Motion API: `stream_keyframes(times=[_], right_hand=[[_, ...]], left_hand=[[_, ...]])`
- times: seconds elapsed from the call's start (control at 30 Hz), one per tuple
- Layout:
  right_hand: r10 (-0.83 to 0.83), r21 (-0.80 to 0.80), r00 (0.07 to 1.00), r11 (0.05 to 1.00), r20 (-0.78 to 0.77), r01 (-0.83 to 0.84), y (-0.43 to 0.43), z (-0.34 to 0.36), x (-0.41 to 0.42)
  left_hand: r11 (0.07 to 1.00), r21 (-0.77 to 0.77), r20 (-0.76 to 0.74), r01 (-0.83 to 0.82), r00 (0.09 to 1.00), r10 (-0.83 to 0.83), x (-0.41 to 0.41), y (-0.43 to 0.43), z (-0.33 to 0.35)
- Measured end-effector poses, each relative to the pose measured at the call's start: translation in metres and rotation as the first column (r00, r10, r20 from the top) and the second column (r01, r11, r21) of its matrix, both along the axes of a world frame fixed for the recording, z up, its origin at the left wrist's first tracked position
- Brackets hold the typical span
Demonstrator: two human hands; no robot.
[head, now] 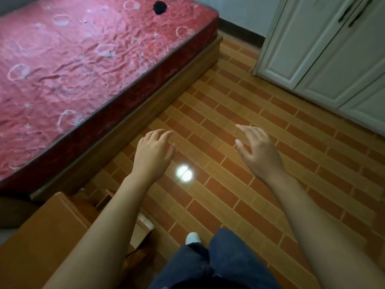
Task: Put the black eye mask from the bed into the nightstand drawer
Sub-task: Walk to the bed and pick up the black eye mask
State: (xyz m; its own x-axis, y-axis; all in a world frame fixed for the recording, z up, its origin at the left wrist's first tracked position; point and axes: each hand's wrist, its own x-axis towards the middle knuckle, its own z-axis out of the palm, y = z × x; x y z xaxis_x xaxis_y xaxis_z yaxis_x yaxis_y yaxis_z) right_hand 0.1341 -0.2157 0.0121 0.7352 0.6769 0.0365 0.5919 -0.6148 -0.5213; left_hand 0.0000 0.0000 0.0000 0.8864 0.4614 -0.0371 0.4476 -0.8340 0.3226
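The black eye mask [160, 7] lay on the red mattress [68, 65] near its far corner, well apart from both hands; it appeared only as a dark bunched shape, and no strap or outline could be made out. The mattress carried a pale pattern of rings and stars and rested on a wooden bed base [145, 107], whose left and near portions were cut off by the frame edge. The left hand [153, 151] was held palm down over the tiled floor [239, 126], fingers loosely spread and grasping nothing. The right hand [257, 148] was likewise released, fingers extended and slightly curled, with nothing in it. Both forearms entered from the bottom edge, and the left forearm covered part of the wooden nightstand [48, 236] at lower left. Behind that forearm, an opening with a pale interior was partly visible, but whether this was the drawer could not be determined. A white cabinet [325, 49] with dark handles stood at upper right, cut off at the top and right. A bright light reflection [184, 174] sat on the floor between the hands. Blue trousers [212, 263] and a white shoe tip [192, 237] showed at the bottom.
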Motion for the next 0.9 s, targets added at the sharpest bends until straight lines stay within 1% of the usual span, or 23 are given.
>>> stream_keyframes(times=[0.13, 0.33, 0.47, 0.6, 0.7, 0.9], right_hand=[[-0.039, 0.000, 0.999, 0.999, 0.019, 0.039, 0.008, -0.001, 0.020], [-0.018, 0.002, 0.999, 1.000, 0.039, 0.018, 0.026, -0.007, 0.077], [0.001, -0.033, 0.999, 0.999, 0.052, 0.000, 0.042, -0.008, 0.139], [0.019, -0.050, 0.997, 0.999, 0.069, -0.016, 0.059, 0.001, 0.215], [0.066, -0.081, 0.994, 0.995, 0.082, -0.059, 0.071, 0.010, 0.268], [0.141, -0.076, 0.985, 0.988, 0.101, -0.133, 0.107, 0.023, 0.347]], left_hand=[[1.000, 0.002, -0.002, -0.004, 1.000, 0.004, 0.017, 0.014, -0.005], [1.000, 0.001, 0.002, -0.019, 1.000, 0.019, 0.071, 0.036, -0.009], [0.999, 0.005, 0.017, -0.054, 0.998, 0.054, 0.125, 0.054, -0.007], [0.995, -0.018, 0.035, -0.097, 0.995, 0.097, 0.198, 0.071, 0.006], [0.990, -0.038, 0.068, -0.135, 0.988, 0.138, 0.245, 0.080, 0.016], [0.978, -0.027, 0.079, -0.205, 0.975, 0.207, 0.301, 0.107, 0.028]])
